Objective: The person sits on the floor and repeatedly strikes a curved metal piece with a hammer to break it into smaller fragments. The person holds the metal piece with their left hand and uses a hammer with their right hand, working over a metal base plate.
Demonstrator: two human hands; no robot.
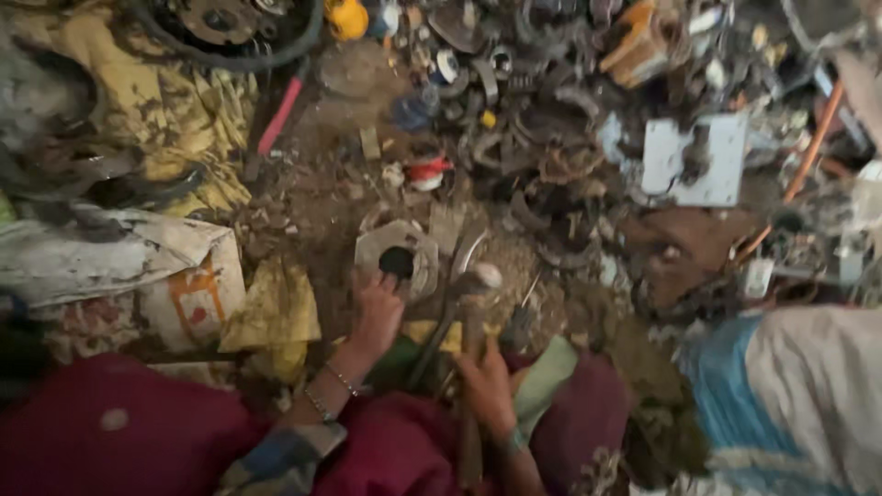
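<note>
Below, a round metal plate [397, 260] with a dark centre hole is touched at its near edge by the left hand [377, 312], fingers loosely spread. A hammer [472, 367] is gripped by its wooden handle in the right hand [487, 388], its head raised just right of the plate. Left of the hands, a crumpled white sack [119, 266] with an orange mark is seen. Farther off, a white square plate [694, 161] and a yellow cloth [175, 119] are found among scrap.
</note>
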